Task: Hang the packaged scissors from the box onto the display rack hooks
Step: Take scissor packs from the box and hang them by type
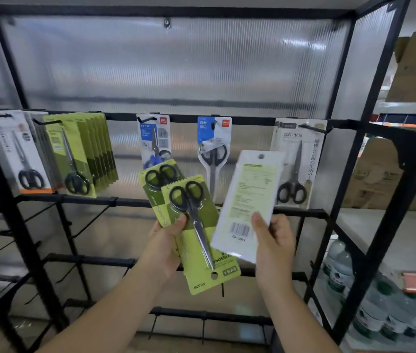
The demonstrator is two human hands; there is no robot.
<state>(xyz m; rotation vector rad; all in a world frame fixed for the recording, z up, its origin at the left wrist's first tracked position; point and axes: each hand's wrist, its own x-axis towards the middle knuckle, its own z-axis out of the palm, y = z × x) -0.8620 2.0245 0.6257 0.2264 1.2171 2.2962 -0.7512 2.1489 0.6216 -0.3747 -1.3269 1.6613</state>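
Our right hand (pixel 273 235) pinches a light, stiff card pack (pixel 249 205) by its bottom edge, hang-hole up, while our left hand (pixel 166 240) grips two green packs (pixel 196 240).

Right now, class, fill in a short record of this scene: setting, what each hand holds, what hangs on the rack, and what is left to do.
setting: black display rack with hooks, ribbed translucent back panel
left hand: grips green scissor packs, upside down, hang holes at the bottom
right hand: pinches one pack by its lower end, back side with barcode facing the camera, hang hole on top
top rail: five hooks of packaged scissors; matching green row second from left
lower hooks: nothing seen hanging
left to do: held packs not yet hung
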